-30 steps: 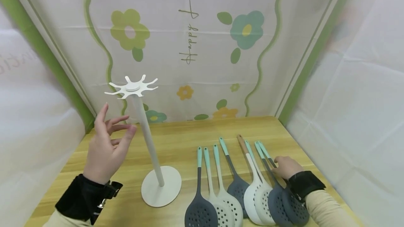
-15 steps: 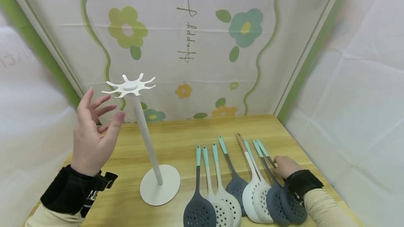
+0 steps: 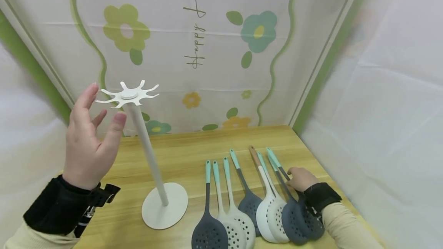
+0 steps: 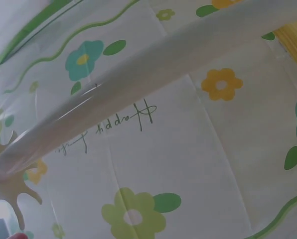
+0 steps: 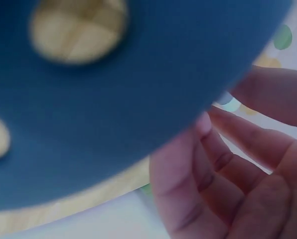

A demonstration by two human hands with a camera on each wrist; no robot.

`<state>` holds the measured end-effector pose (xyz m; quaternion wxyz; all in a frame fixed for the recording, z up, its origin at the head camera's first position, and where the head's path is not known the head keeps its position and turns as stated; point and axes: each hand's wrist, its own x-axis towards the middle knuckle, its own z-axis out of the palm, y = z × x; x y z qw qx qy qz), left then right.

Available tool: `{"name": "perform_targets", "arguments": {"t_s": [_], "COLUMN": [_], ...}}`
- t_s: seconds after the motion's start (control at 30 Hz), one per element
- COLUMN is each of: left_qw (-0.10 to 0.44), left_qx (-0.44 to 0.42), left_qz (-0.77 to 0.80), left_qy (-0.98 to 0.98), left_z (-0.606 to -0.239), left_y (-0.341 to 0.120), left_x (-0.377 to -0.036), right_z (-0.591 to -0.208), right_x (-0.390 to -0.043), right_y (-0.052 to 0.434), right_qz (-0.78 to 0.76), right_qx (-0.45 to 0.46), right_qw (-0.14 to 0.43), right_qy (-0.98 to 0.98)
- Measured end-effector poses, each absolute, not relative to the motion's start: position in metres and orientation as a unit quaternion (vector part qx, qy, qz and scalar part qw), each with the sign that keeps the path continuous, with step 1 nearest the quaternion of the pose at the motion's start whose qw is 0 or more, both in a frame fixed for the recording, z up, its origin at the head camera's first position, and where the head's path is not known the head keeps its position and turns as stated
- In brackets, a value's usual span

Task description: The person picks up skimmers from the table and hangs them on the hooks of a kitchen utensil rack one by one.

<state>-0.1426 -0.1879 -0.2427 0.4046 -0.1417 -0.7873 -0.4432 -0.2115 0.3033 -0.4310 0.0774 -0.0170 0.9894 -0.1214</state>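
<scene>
My left hand (image 3: 88,141) is raised beside the top of a white utensil stand (image 3: 149,153), fingers spread around the left side of its hooked crown and holding nothing. The stand's pole crosses the left wrist view. Low on the right, my right hand (image 3: 302,180) pinches the handle of the rightmost dark grey skimmer (image 3: 314,220), whose grip is mint green. Its perforated head fills much of the right wrist view, with curled fingers (image 5: 173,184) behind its edge. That handle overlaps the one of the neighbouring dark skimmer (image 3: 294,222).
More skimmers lie in a row to the left: a white one with a brown-tipped handle (image 3: 266,218), several pale ones, and dark ones such as the leftmost skimmer (image 3: 209,233). They rest on a wooden table (image 3: 194,145). A flower-printed cloth (image 3: 214,49) hangs behind.
My left hand has moved left and up towards the stand's crown. The rightmost skimmer's handle has shifted left over its neighbour in my right hand. The head view has turned slightly right.
</scene>
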Motion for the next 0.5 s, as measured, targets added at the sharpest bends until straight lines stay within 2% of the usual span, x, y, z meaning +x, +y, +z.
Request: {"name": "perform_targets", "arguments": {"t_s": [0.2, 0.5], "left_qw": [0.450, 0.482], "left_qx": [-0.177, -0.204], "left_qz": [-0.394, -0.358], "left_qy": [-0.781, -0.773], "left_z": [-0.245, -0.232], "left_y": [-0.186, -0.185], "left_x": [-0.146, -0.154], "right_z": [-0.426, -0.406], "right_x": [-0.210, -0.209], "right_y": [0.303, 0.280], "right_qz": [-0.126, -0.122], "right_qx": [-0.004, -0.033], "right_qw": [0.083, 0.049], "right_qy": [0.989, 0.991]}}
